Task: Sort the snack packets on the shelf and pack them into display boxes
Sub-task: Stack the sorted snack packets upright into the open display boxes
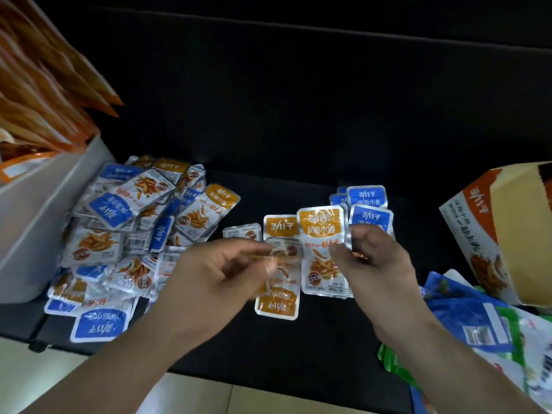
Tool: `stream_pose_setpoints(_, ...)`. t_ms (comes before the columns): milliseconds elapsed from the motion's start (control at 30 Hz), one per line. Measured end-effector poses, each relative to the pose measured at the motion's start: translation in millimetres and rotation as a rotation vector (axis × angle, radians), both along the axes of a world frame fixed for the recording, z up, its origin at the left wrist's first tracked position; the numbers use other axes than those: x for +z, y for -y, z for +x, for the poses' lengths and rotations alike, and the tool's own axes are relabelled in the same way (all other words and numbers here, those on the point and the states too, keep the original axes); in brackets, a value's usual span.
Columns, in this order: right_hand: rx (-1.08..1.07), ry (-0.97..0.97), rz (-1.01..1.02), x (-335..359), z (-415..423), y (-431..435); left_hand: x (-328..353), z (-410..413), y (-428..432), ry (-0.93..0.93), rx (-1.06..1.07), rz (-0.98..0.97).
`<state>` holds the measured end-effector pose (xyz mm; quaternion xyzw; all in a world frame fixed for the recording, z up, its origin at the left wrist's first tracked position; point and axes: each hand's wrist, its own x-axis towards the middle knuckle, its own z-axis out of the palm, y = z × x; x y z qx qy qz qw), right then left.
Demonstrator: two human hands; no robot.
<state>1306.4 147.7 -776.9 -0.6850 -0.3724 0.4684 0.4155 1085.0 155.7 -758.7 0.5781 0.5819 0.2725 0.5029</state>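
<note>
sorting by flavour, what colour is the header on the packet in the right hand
Orange, on the packet the right hand holds; head view.

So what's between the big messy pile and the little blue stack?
In the head view, orange-topped packets lie there on the black shelf, and the right hand holds another.

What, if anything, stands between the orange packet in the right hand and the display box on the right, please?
Nothing visible does. The right hand pinches the orange packet; between it and the display box lies only bare dark shelf. The blue packets lie flat beyond the hand.
</note>
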Motion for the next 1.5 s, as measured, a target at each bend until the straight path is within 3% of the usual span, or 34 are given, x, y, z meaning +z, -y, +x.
stream_pose_setpoints(67, 0.076, -0.035, -0.007, 5, 0, 2, 2, -1, -3, 0.014, 0.022, 0.006)
stream_pose_setpoints(200, 0.227, -0.227, -0.068, 13, -7, 5, 0, 8, -6, 0.175, 0.055, -0.158)
stream_pose_setpoints(300, 0.181, -0.313, -0.116, 10, -10, 6, -8, 14, -6, 0.142, 0.12, -0.159)
stream_pose_setpoints(533, 0.238, -0.223, -0.145, 9, -13, 19, -20, 27, 2, 0.143, 0.125, -0.16)
stream_pose_setpoints(600, 0.145, -0.129, -0.152, 4, -14, 20, -33, 19, 0, -0.027, 0.133, -0.052)
stream_pose_setpoints(667, 0.052, -0.059, -0.162, -2, -10, 21, -51, 1, -8, -0.345, 0.117, 0.086)
stream_pose_setpoints(733, -0.018, -0.031, -0.15, -4, -7, 21, -65, -10, -13, -0.531, 0.068, 0.108)
stream_pose_setpoints(1033, -0.086, -0.083, -0.073, -5, -12, 15, -73, -10, -11, -0.629, 0.099, 0.046)
stream_pose_setpoints(1100, -0.086, -0.07, -0.055, -5, -13, 13, -71, -9, -10, -0.592, 0.114, 0.024)
stream_pose_setpoints(1267, -0.083, -0.002, 0.006, -6, -6, 8, -43, -17, -9, -0.126, 0.324, 0.103)
stream_pose_setpoints(1400, -0.065, 0.033, 0.042, -3, 3, 1, -12, -31, -19, -0.01, 0.073, 0.053)
stream_pose_setpoints(1500, -0.009, 0.07, 0.035, 0, 6, -5, 9, -39, -25, -0.044, -0.137, -0.004)
